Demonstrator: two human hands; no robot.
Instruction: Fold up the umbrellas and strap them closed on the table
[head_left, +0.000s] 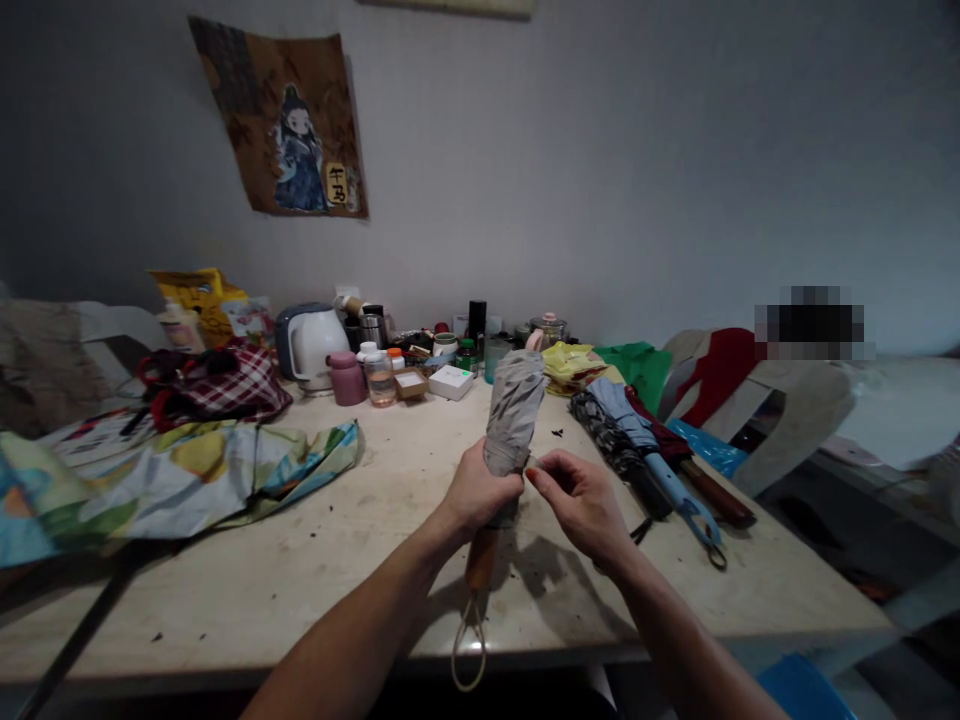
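A folded grey umbrella (516, 405) stands tilted in front of me, above the table. Its brown handle (482, 560) points down toward me, with a pale cord loop hanging from the end. My left hand (480, 490) is wrapped round the lower part of the grey canopy. At the right side of that canopy, my right hand (574, 495) pinches what looks like the thin closing strap; the fingertips partly hide it. To the right lie several folded umbrellas: a black patterned one (611, 435), a light blue one (637, 430) and a dark red one (675, 450).
A partly open, colourful umbrella (187, 480) covers the table's left side, its dark shaft reaching the front edge. Behind stand a white kettle (311, 345), a pink jar (346, 378), several bottles and a small white box (451, 382). Yellow and green bags (634, 368) lie back right.
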